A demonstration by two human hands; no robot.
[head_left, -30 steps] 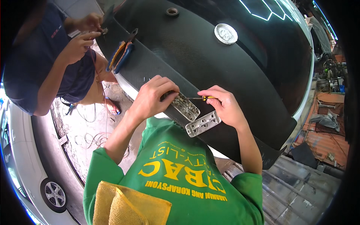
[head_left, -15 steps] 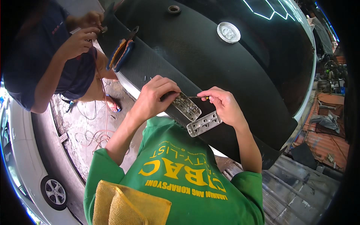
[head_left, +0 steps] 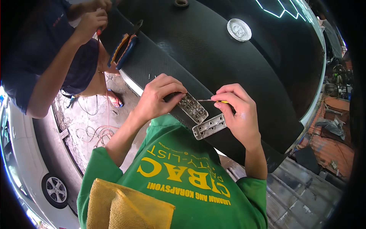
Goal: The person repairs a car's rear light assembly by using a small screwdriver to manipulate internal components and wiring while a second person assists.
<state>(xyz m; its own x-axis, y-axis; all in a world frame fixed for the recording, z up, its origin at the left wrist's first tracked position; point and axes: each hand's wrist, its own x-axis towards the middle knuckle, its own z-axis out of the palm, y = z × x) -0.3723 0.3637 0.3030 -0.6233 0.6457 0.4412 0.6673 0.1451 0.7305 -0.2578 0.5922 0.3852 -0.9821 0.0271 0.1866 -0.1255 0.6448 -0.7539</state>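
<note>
My left hand (head_left: 162, 95) is closed on one end of a grey metal block (head_left: 196, 110), whose upper face is full of small holes and fittings. In my right hand (head_left: 238, 110) is a thin screwdriver (head_left: 225, 102) with a yellow handle, pinched between thumb and fingers. Its slim shaft points left, and the tip reaches the block's edge near my left fingertips; whether it touches is too small to tell. A matching metal cover (head_left: 209, 128) with a row of triangular openings lies just below my right hand, next to the block's near end.
Black textured car panel (head_left: 213, 65) lies under the work. On it are pliers (head_left: 124, 49) with orange and blue handles, small pins (head_left: 151, 76), a dark ring (head_left: 181, 3) and a foil-like round dish (head_left: 239, 29). A co-worker's hand (head_left: 91, 24) is at the upper left.
My right hand has drawn slightly right with the screwdriver, and more of its handle shows. My left hand stays on the block. The co-worker's hands have shifted, and a red-handled tool now shows there.
</note>
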